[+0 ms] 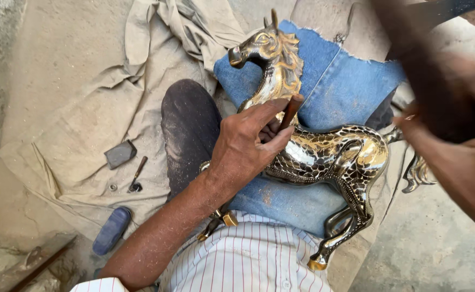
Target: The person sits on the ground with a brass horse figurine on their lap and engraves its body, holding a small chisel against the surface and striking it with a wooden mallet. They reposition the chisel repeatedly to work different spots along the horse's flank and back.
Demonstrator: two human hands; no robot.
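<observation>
Blurred right hand (454,135) perhaps swinging, left hand (248,143) pinching upright chisel (290,111), horse figurine (313,146) head-away

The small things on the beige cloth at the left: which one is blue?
The long rounded one, lowest on the cloth near the person's left elbow. The grey block and the thin tool lie higher.

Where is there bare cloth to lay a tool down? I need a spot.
Free: the tan cloth above the grey block, up to the left wall. Crowded: the lap, where the left hand holds a punch on the metal horse.
</observation>
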